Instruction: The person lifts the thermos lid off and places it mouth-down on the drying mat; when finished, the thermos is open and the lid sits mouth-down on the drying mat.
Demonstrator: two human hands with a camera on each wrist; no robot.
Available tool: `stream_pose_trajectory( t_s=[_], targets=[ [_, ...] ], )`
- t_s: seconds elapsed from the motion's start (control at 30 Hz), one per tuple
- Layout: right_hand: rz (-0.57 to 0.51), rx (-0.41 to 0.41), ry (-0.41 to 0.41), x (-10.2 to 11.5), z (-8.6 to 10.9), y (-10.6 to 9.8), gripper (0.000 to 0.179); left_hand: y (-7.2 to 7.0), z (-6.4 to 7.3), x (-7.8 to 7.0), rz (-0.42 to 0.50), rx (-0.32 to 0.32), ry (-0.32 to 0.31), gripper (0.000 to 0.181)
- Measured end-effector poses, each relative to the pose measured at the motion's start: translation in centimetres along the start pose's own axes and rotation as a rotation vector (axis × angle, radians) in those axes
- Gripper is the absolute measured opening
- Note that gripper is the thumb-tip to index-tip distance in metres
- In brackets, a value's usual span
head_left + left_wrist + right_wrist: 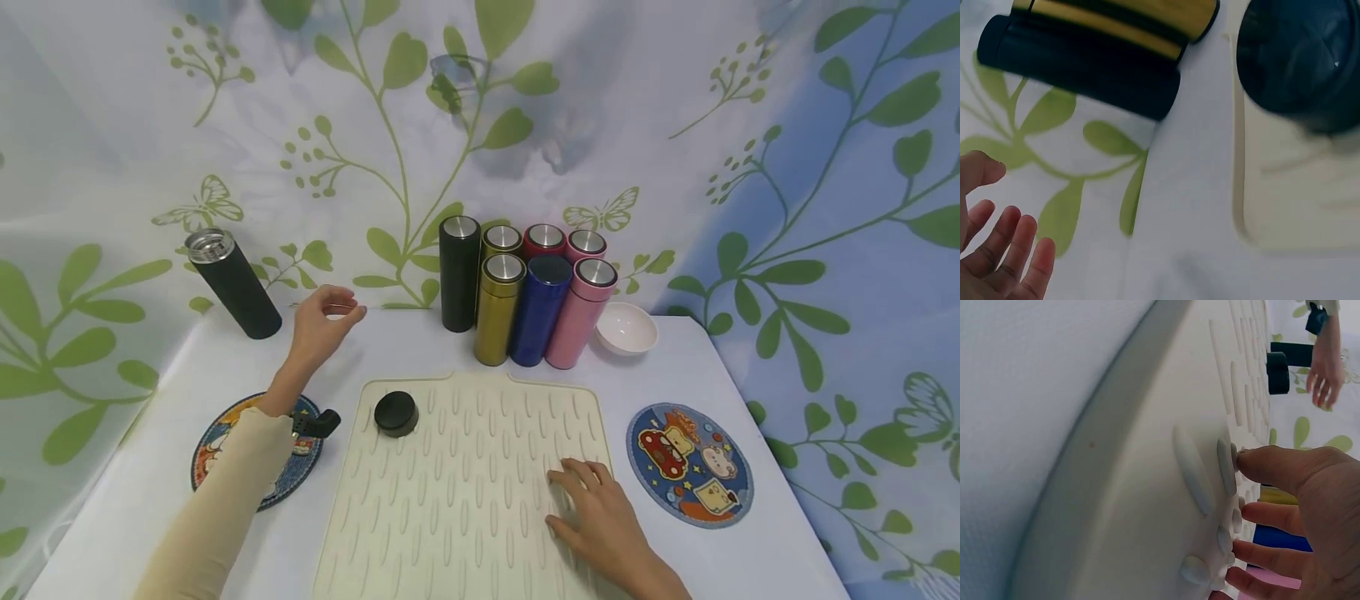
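My left hand (322, 325) hovers over the table's back left with fingers loosely bent and nothing in them. Just beyond it, an uncapped black thermos (238, 285) with a steel mouth stands at the back left. Its round black cap (396, 414) lies on the cream ridged mat (465, 483), near the upper left corner. On the mat's right side my right hand (600, 517) rests with spread fingers; in the right wrist view its fingertips (1244, 464) are at the raised ridges.
Several capped thermoses stand at the back: black (459, 275), gold (498, 312), blue (538, 312), pink (581, 317), with others behind. A white bowl (627, 328) sits beside them. Round patterned coasters lie left (292, 475) and right (690, 467) of the mat.
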State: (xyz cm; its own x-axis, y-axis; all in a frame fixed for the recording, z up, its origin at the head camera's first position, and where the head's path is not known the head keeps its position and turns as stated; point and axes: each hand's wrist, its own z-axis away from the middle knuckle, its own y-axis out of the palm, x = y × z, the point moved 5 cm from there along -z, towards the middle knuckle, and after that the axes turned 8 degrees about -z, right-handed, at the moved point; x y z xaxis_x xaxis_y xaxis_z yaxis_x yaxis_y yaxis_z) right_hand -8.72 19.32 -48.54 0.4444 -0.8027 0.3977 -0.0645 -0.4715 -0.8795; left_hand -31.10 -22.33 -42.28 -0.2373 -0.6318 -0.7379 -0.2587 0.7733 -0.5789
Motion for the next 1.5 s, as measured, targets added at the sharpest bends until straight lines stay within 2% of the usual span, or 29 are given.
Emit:
stream_pose_trajectory(
  t_s=[0.1, 0.3, 0.5, 0.83, 1.17, 1.5],
  targets=[
    [0.006, -0.022, -0.013, 0.1, 0.1, -0.2, 0.056, 2.2, -0.8, -1.5, 0.038, 0.048, 0.026, 0.037],
    [-0.013, -0.025, 0.001, -0.1, 0.2, -0.2, 0.055, 6.2, -2.1, -3.6, 0.1, 0.165, 0.002, 0.056],
    [-0.024, -0.004, 0.031, -0.3, 0.2, -0.1, 0.054, 8.7, -2.6, -5.1, 0.127, 0.208, -0.035, 0.068],
    [-0.03, 0.012, 0.062, -0.4, 0.1, 0.1, 0.053, 10.8, -3.1, -6.7, 0.134, 0.231, -0.027, 0.073],
    [-0.032, 0.012, 0.079, -0.4, 0.2, 0.1, 0.053, 12.5, -4.3, -7.9, 0.138, 0.22, -0.009, 0.079],
    [-0.036, 0.007, 0.1, -0.3, 0.2, 0.2, 0.052, 13.5, -5.1, -8.4, 0.074, 0.189, 0.002, 0.082]
  ],
)
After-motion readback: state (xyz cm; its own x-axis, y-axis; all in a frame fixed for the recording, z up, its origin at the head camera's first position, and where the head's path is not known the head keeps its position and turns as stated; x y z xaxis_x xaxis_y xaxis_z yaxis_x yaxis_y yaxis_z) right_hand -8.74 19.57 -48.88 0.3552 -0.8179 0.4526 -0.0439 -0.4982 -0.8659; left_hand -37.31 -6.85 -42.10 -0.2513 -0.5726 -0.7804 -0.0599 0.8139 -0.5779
